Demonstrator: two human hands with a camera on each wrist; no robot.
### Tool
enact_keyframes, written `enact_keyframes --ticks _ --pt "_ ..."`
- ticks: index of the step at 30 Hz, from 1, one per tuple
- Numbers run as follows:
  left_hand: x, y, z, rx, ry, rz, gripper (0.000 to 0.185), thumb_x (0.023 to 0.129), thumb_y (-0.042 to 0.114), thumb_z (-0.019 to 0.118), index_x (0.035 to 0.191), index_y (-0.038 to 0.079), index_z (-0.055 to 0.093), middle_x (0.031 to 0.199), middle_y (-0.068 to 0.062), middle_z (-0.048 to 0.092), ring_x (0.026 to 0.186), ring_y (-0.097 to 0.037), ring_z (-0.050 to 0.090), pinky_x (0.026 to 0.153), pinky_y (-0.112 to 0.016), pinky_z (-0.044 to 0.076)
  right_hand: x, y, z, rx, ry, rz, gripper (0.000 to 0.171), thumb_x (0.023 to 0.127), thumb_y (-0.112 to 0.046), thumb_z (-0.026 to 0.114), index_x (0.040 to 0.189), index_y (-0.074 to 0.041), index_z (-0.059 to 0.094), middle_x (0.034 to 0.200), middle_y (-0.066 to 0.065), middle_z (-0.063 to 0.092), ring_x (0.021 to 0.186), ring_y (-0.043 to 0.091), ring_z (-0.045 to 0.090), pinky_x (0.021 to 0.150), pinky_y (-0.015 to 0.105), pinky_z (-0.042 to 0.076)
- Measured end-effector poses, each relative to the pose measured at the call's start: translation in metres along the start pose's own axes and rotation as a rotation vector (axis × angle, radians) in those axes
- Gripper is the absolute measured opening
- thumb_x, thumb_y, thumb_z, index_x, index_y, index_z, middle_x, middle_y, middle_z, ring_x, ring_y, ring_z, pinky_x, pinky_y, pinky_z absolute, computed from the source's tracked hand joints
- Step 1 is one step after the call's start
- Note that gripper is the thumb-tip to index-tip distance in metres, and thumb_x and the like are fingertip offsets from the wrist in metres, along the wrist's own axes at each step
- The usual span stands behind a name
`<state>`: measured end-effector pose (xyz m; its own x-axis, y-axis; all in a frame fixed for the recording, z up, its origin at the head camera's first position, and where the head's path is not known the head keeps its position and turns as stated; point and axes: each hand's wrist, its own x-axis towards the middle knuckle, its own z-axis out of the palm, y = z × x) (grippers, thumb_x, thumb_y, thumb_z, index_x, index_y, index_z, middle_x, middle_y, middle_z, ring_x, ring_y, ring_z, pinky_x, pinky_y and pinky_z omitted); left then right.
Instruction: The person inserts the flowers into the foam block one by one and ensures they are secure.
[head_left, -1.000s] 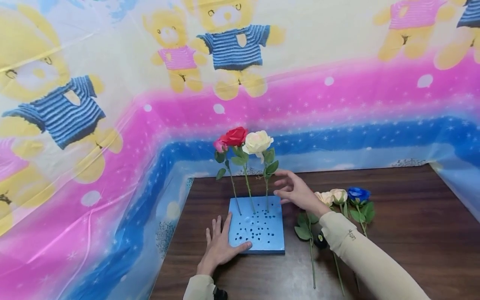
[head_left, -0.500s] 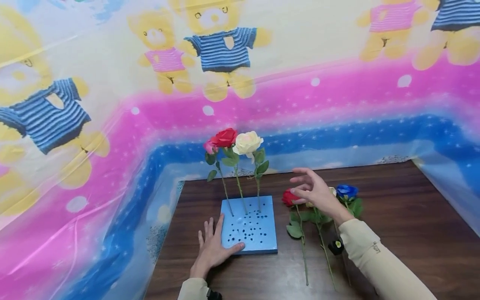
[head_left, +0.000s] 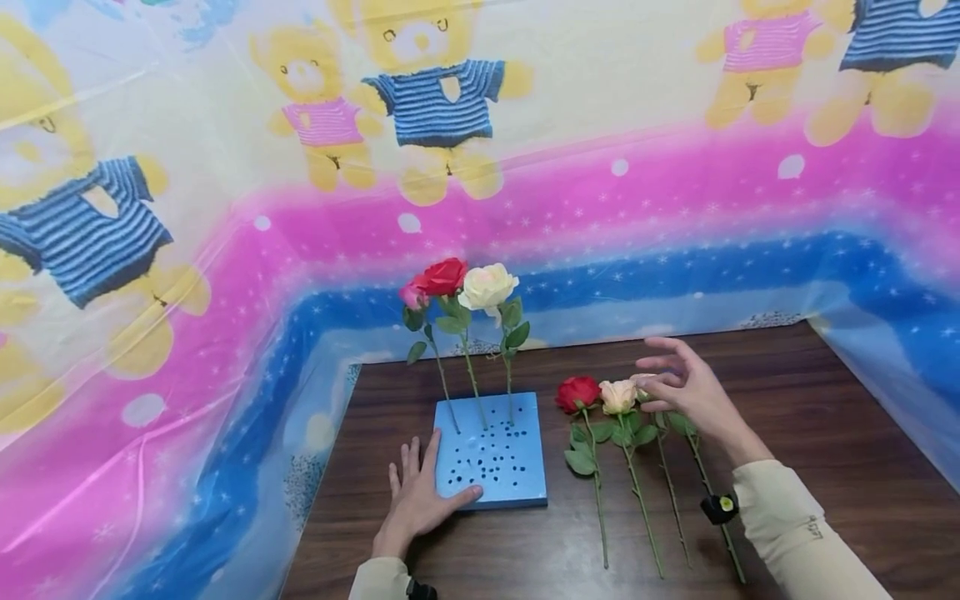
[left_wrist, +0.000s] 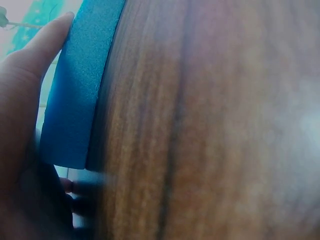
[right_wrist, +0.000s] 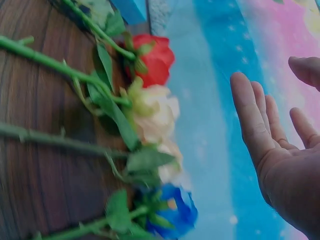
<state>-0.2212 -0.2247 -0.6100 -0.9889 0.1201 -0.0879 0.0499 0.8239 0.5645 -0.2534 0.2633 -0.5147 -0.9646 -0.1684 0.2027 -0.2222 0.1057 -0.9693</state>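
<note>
My left hand (head_left: 422, 500) rests at the front left corner of a light blue foam block (head_left: 525, 492) dotted with holes. Its thumb (left_wrist: 47, 42) lies on the top and its straight fingers lie along the left side. Three artificial roses stand in the block's back part: pink (head_left: 412, 294), red (head_left: 444, 276) and white (head_left: 488, 286). My right hand (head_left: 697, 400) holds nothing, fingers loosely extended above the heads of the roses lying to the right. Those are a red rose (head_left: 577, 393), a peach rose (head_left: 618, 397), a second pale rose (right_wrist: 171, 161) and a blue rose (right_wrist: 176, 212), which my right hand hides in the head view.
The lying stems point toward the front of the dark wooden table (head_left: 840, 467). A cloth (head_left: 637, 217) printed with bears hangs behind and to the left of the table. Each wrist wears a small black device (head_left: 720, 507).
My right hand has moved right, away from the standing white rose to above the lying roses, uncovering the red and peach ones. The left hand stays on the block; the head view has shifted slightly.
</note>
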Motion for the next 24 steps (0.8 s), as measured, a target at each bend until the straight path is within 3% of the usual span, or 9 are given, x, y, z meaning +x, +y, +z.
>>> enact_keyframes --ticks 5,10,19,24 --pt "-0.001 0.000 0.001 -0.006 -0.008 0.001 0.130 0.085 0.081 0.080 0.182 0.027 0.012 0.184 -0.028 0.004 0.170 -0.053 -0.006 0.129 -0.080 -0.009 -0.015 -0.005 -0.026 0.003 0.032 0.005 0.071 0.111 -0.012 0.072 0.172 -0.011 0.035 0.146 0.016 0.064 0.116 0.024 0.075 0.086 0.055 0.068" --pt "0.000 -0.001 0.000 -0.007 0.000 0.010 0.130 0.085 0.080 0.081 0.182 0.027 0.013 0.184 -0.029 0.004 0.170 -0.054 -0.006 0.128 -0.081 -0.009 -0.028 -0.006 -0.043 -0.008 0.058 0.010 0.070 0.111 -0.012 0.071 0.172 -0.015 0.037 0.142 0.002 0.067 0.114 0.016 0.077 0.085 0.048 0.069" --pt "-0.001 -0.001 0.002 0.003 -0.009 0.003 0.130 0.085 0.082 0.079 0.182 0.028 0.012 0.185 -0.027 0.004 0.170 -0.052 -0.006 0.129 -0.079 -0.009 -0.055 0.004 -0.052 -0.039 0.093 0.143 0.071 0.110 -0.020 0.074 0.170 -0.014 0.037 0.136 0.002 0.067 0.113 0.014 0.076 0.087 0.053 0.069" --pt "0.000 0.000 0.001 0.009 -0.007 0.006 0.130 0.085 0.082 0.079 0.182 0.028 0.011 0.185 -0.027 0.004 0.170 -0.052 -0.006 0.129 -0.079 -0.009 -0.069 0.014 -0.054 -0.056 0.055 0.218 0.073 0.111 -0.027 0.074 0.170 -0.009 0.035 0.148 0.023 0.060 0.115 0.010 0.074 0.089 0.054 0.068"
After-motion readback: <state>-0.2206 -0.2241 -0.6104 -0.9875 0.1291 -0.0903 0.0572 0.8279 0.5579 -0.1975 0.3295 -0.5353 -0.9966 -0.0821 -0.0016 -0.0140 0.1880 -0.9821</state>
